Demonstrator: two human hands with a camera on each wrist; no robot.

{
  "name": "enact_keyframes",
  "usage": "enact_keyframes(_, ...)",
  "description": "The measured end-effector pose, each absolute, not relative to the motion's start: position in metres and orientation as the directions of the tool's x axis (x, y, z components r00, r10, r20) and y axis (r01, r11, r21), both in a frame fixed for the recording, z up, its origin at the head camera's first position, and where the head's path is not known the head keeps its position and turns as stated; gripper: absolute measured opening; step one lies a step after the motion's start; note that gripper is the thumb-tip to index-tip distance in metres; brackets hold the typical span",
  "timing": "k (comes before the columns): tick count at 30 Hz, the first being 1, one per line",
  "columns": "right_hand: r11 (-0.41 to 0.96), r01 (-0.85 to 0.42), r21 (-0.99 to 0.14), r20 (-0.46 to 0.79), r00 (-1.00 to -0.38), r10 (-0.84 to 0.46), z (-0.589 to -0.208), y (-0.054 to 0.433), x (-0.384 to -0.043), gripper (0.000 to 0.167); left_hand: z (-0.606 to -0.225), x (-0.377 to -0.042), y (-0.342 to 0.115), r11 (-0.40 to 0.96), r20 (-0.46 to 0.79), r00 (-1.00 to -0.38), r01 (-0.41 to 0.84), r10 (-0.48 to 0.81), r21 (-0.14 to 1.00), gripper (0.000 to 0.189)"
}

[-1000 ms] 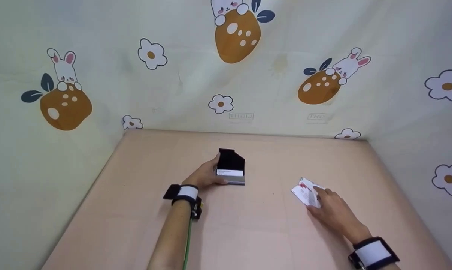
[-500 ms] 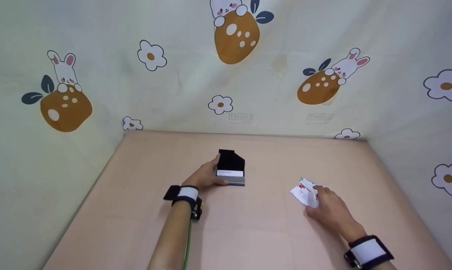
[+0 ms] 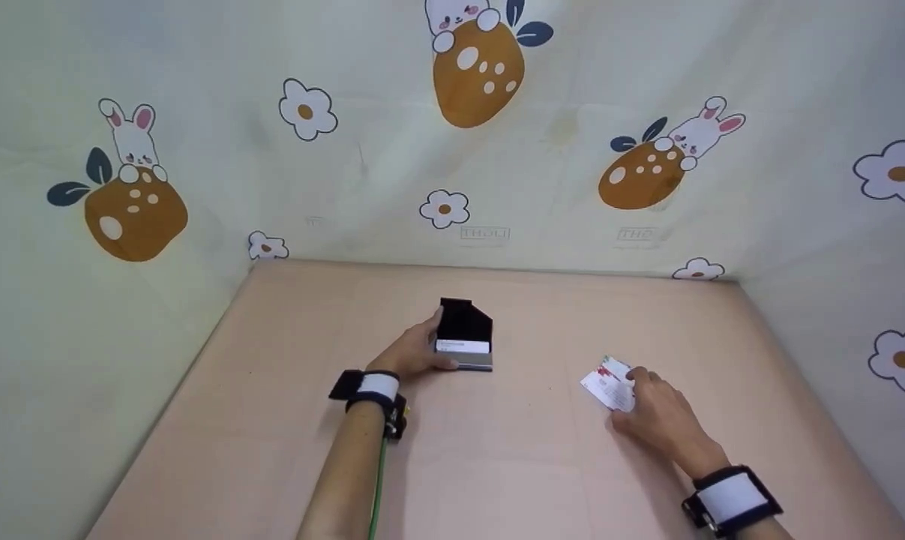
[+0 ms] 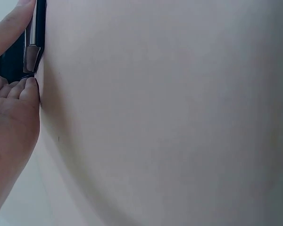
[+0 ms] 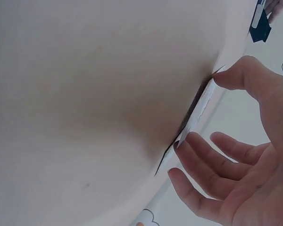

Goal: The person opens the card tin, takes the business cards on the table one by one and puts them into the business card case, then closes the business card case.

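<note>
A card case (image 3: 464, 322) with its black lid raised stands on the table in the head view, a white card showing above its grey metal front. My left hand (image 3: 413, 351) grips the case by its left side, thumb at the front; the left wrist view catches only the case's edge (image 4: 32, 56). Over to the right, white printed cards (image 3: 608, 384) with red marks lie at the tabletop. Thumb and fingers of my right hand (image 3: 662, 416) pinch them by their edges. In the right wrist view the cards (image 5: 198, 110) appear edge-on; how many is unclear.
A peach-coloured tabletop (image 3: 497, 450) lies under both hands. Pale cloth walls (image 3: 377, 172) with rabbit, fruit and flower prints rise at the back and sides. A green cable (image 3: 378, 480) runs along the left forearm.
The right hand has slid slightly left, its fingers moving further over the cards so less of them shows on the right. The left hand and card case hold still.
</note>
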State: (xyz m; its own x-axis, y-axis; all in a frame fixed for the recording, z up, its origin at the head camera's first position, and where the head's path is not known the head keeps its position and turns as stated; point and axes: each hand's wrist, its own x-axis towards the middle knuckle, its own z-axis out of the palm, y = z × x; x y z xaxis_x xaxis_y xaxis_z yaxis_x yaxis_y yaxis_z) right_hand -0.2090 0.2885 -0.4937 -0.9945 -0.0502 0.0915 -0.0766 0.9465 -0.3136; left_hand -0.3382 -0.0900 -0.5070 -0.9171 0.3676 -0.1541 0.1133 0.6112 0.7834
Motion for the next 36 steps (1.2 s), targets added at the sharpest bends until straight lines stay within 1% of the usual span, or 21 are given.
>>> enact_keyframes(6, 0.944, -0.082, -0.319, 0.105, -0.993, -0.051, -0.491, 0.284, -0.215, 0.064, -0.507, -0.338, -0.090, 0.613, -0.151, -0.915, 0.121, 0.373, 0.781, 0.110)
enact_keyframes(12, 0.936, -0.139, -0.324, 0.150, -0.984, -0.094, -0.488, 0.277, -0.221, 0.062, -0.507, -0.337, -0.090, 0.598, -0.153, -0.916, 0.108, 0.370, 0.794, 0.110)
enact_keyframes(18, 0.936, -0.198, -0.290, 0.186, -0.971, -0.148, -0.489, 0.269, -0.227, 0.054, -0.507, -0.337, -0.089, 0.610, -0.168, -0.915, 0.101, 0.367, 0.786, 0.111)
enact_keyframes(21, 0.935, -0.230, -0.269, 0.223, -0.960, -0.172, -0.489, 0.264, -0.232, 0.052, -0.507, -0.338, -0.090, 0.615, -0.169, -0.916, 0.100, 0.364, 0.782, 0.110)
enact_keyframes(24, 0.932, -0.287, -0.220, 0.277, -0.935, -0.223, -0.489, 0.259, -0.238, 0.050, -0.506, -0.339, -0.090, 0.619, -0.163, -0.915, 0.112, 0.370, 0.777, 0.110)
enact_keyframes(28, 0.917, -0.374, -0.138, 0.349, -0.885, -0.309, -0.486, 0.253, -0.246, 0.049, -0.507, -0.340, -0.090, 0.614, -0.149, -0.912, 0.130, 0.382, 0.779, 0.110)
enact_keyframes(36, 0.878, -0.475, -0.065, 0.416, -0.812, -0.409, -0.483, 0.240, -0.257, 0.055, -0.507, -0.338, -0.090, 0.606, -0.155, -0.913, 0.117, 0.377, 0.787, 0.111)
